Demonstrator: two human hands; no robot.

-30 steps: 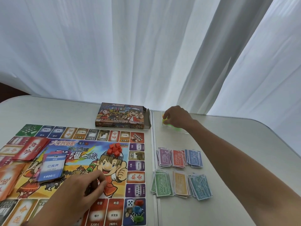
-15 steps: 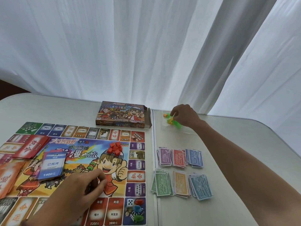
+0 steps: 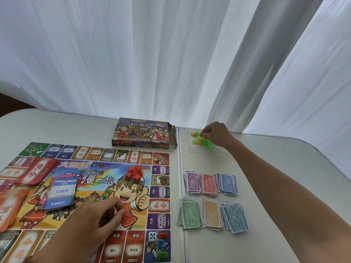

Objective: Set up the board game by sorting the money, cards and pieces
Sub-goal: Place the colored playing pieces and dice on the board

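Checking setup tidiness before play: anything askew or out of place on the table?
Mostly tidy. The blue card stack lies tilted and fanned over the board's centre art. The green money pile is splayed, looser than its neighbours. The game box has its end flap hanging open.

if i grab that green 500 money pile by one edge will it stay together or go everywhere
Likely it scatters. The green 500 stack is already fanned, its edges out of line, so the notes look loose. They look like thin paper, so probably floppy and light, sagging from one edge. The table looks smooth, so a push would probably spread them.
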